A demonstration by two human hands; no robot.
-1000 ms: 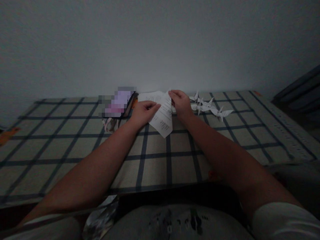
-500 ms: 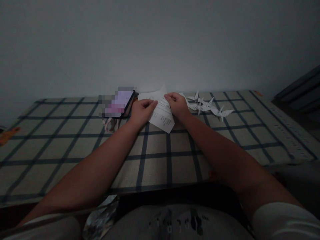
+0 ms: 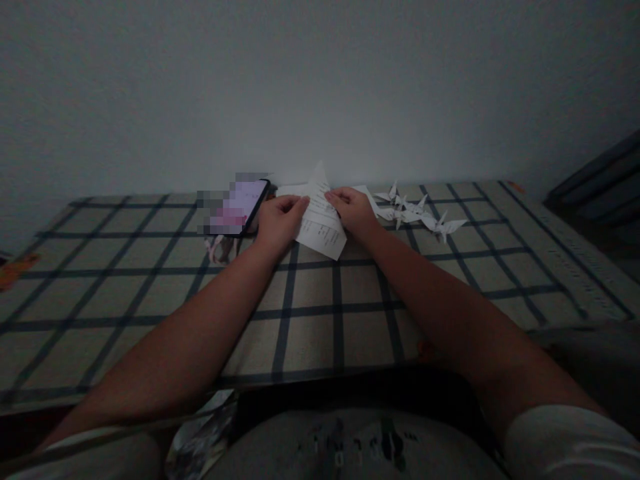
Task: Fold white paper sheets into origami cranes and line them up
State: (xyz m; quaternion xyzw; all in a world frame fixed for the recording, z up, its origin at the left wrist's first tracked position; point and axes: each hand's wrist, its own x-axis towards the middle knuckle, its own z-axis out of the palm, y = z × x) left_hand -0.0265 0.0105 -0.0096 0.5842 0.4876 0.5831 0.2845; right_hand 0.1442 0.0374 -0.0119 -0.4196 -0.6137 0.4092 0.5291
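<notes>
A white printed sheet of paper point(image 3: 321, 227) lies partly folded on the checked tablecloth point(image 3: 310, 313) near the wall, one corner sticking up. My left hand point(image 3: 278, 220) pinches its left edge with closed fingers. My right hand point(image 3: 353, 209) grips its right side, fingers pressed on the paper. More printed paper point(image 3: 293, 191) lies flat just behind the hands.
A phone point(image 3: 239, 207) with a lit screen lies left of my left hand, crumpled material point(image 3: 220, 248) below it. Several white paper cranes point(image 3: 417, 215) sit to the right of my right hand. A wall rises right behind the table. Dark furniture point(image 3: 600, 193) stands at far right.
The paper's lower end has been drawn up and folded shorter, and a corner now points upward. Both hands have shifted slightly toward each other and the wall.
</notes>
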